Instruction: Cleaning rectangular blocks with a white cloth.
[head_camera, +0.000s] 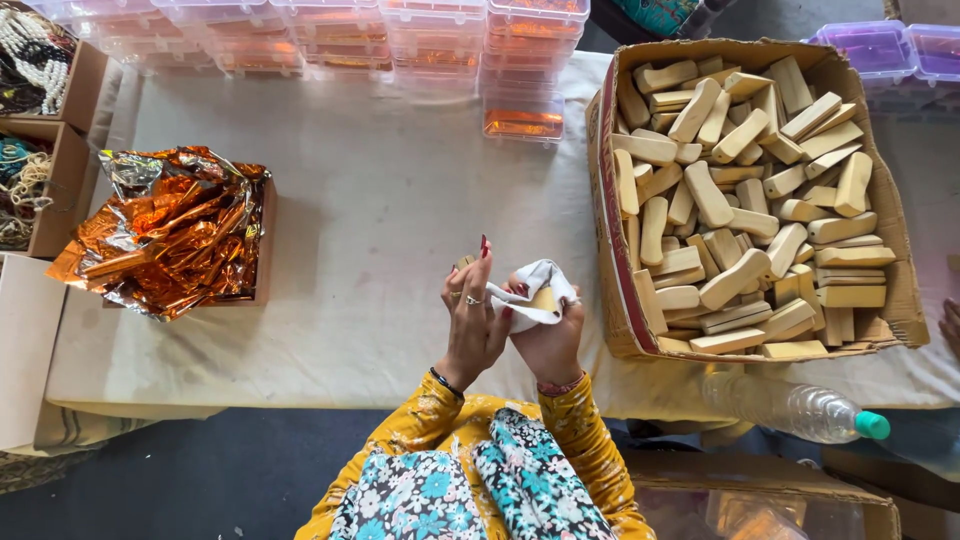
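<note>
White cloth (540, 283) wraps a small tan wooden block (545, 299), pinched in the right hand (548, 335) above the table's near edge. Left hand (472, 318), just beside it, fingers spread upward, grips the cloth's left edge. Cardboard box (612, 300) of wooden blocks sits right.

Hands (515, 320) wrap block (545, 299) in cloth (540, 283)

At the table's (380, 220) six-o'clock edge, the left hand (472, 322) and right hand (548, 335) meet on a cloth (535, 285) around a wooden block (545, 299). A carton (612, 200) of blocks lies at three o'clock, foil (160, 230) at nine, stacked plastic boxes (330, 40) at twelve, a bottle (795, 408) at four.
</note>
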